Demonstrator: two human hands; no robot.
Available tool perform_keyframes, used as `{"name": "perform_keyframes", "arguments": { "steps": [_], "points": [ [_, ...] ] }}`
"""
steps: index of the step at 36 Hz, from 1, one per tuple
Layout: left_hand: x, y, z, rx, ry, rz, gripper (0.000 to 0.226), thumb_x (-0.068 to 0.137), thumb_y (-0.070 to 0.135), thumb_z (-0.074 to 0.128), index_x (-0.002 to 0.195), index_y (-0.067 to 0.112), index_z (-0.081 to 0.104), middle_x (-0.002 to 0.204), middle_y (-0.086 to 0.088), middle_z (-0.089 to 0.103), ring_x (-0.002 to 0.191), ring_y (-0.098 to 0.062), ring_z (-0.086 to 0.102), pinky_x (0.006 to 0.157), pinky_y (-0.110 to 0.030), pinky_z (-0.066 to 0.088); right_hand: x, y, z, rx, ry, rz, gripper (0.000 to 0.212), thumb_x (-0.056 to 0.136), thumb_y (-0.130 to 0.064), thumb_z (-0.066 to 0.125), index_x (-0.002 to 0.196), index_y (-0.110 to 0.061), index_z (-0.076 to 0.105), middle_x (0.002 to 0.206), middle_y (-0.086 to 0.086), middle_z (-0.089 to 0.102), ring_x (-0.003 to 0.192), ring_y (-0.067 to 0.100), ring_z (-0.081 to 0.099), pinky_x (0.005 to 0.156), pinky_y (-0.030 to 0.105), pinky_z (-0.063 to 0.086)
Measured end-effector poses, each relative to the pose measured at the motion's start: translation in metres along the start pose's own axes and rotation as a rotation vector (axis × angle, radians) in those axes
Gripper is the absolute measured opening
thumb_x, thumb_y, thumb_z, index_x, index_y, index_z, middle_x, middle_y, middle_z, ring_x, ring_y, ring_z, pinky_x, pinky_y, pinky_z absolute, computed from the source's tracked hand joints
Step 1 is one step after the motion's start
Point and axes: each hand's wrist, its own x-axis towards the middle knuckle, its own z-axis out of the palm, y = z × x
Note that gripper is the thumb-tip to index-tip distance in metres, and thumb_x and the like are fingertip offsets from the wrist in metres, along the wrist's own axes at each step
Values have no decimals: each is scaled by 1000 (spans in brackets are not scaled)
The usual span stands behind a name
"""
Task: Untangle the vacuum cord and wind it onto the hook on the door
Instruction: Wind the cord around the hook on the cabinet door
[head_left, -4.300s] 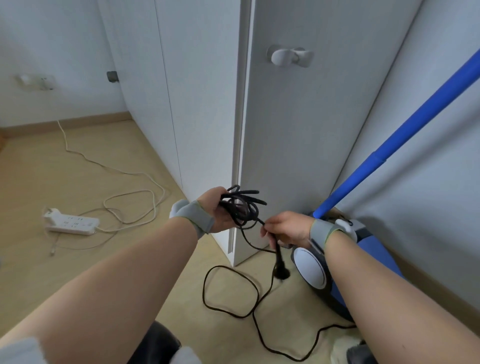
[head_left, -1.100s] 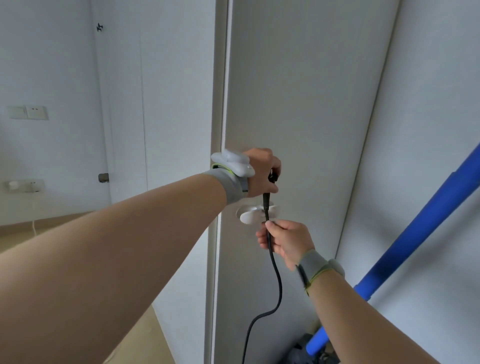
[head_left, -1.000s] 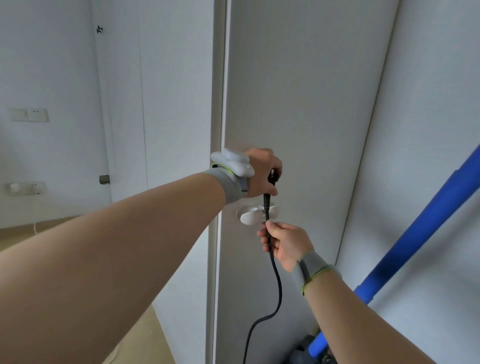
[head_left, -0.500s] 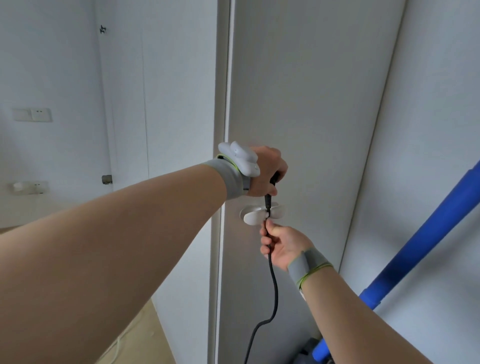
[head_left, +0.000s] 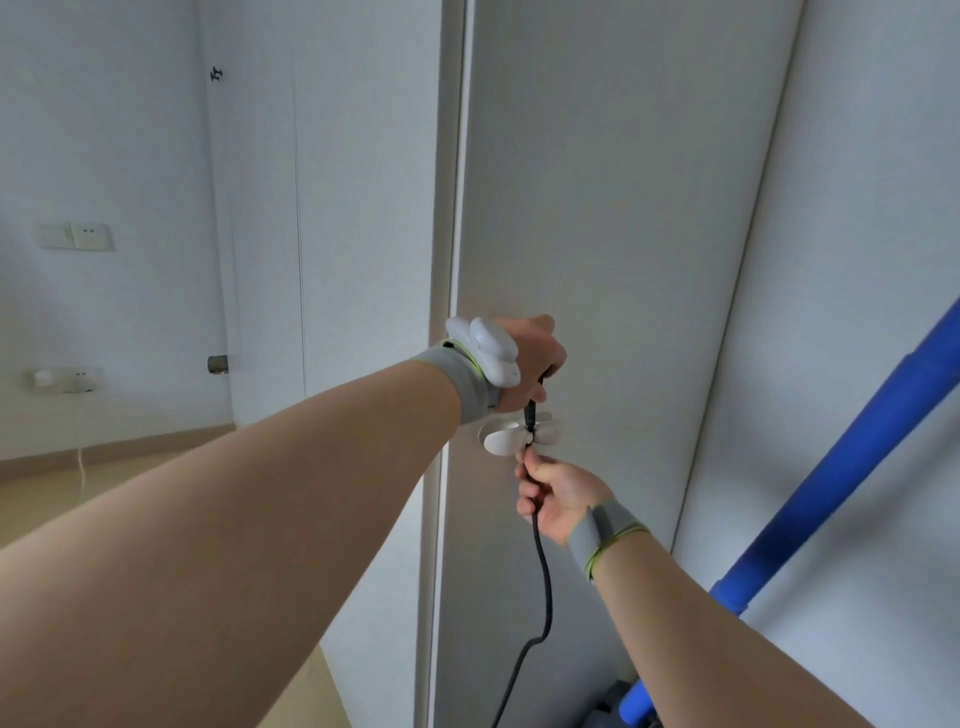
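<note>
A white winged hook (head_left: 500, 435) is fixed to the grey door (head_left: 613, 260) at wrist height. The black vacuum cord (head_left: 543, 577) runs straight down across the hook's middle and curves off toward the floor. My left hand (head_left: 530, 361) is closed on the cord's plug end just above the hook. My right hand (head_left: 558, 496) grips the cord just below the hook and holds it taut against it. The tip of the plug is hidden inside my left fist.
A blue vacuum tube (head_left: 841, 478) leans diagonally against the wall at right, its base by the vacuum body (head_left: 615, 712) at the bottom edge. Closet panels (head_left: 337, 208) stand left of the door. A wall socket (head_left: 65, 379) and switches (head_left: 78, 236) are far left.
Since 4.3 s ago both hands rose from the floor tangle to the hook. Over the last second my right hand slid up the cord, closer under the hook.
</note>
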Motion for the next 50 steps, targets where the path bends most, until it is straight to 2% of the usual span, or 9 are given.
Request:
{"name": "perform_keyframes", "arguments": {
  "steps": [8,16,20,26,29,35,42,46,50],
  "points": [
    [3,3,-5,52,-37,-22,13,94,10,50,105,10,56,119,0,45,69,-14,44,48,-20,26,-7,-10,-2,-34,8,-21,25,97,-2,41,78,-7,56,68,4,50,52,10,35,50,20,28],
    [8,1,-13,123,-42,28,24,91,15,59,115,11,57,122,0,43,82,-19,47,68,-27,40,-3,-5,-1,68,68,-66,18,94,-5,50,77,-6,55,69,7,55,58,13,44,55,24,39],
    [6,8,-6,131,-42,60,24,94,18,56,117,12,57,112,1,40,82,-19,46,68,-26,38,1,10,-6,15,83,-80,21,93,-5,51,72,-6,51,65,8,50,54,14,41,51,23,34],
    [1,4,4,-2,14,37,31,95,19,52,126,14,55,126,-1,43,86,-19,50,73,-26,40,6,23,-7,22,98,-135,20,92,-4,52,72,-4,54,60,8,49,52,15,40,51,25,30],
    [-3,0,3,-34,28,20,34,96,28,51,127,15,54,126,-3,43,100,-26,55,79,-29,43,7,29,-22,-124,94,-103,25,92,-16,56,68,-7,57,54,3,48,46,13,40,49,25,28],
    [-11,-5,10,-52,87,25,36,98,27,44,134,20,50,127,-1,46,104,-25,56,87,-34,47,5,29,-65,-371,77,-27,23,93,0,47,82,-9,65,65,2,47,61,13,41,58,25,31],
    [-17,-12,17,-24,153,74,36,96,17,43,132,19,49,119,-2,56,113,-21,48,90,-38,44,11,-24,-69,-739,473,-153,32,83,-33,67,74,-2,66,54,4,47,46,18,40,48,26,36],
    [-23,-17,17,-44,177,100,47,96,13,41,142,20,37,122,-1,57,121,-19,43,94,-34,43,11,-63,-45,-1122,570,-98,57,89,-55,48,70,-3,58,61,6,51,57,21,49,52,26,34],
    [-32,-19,15,106,241,108,63,91,9,40,150,20,20,148,-2,35,141,-20,21,111,-30,21,7,-91,-26,-1066,585,-256,49,85,-44,63,75,4,63,74,15,64,75,26,64,57,23,36]
  ]
}}
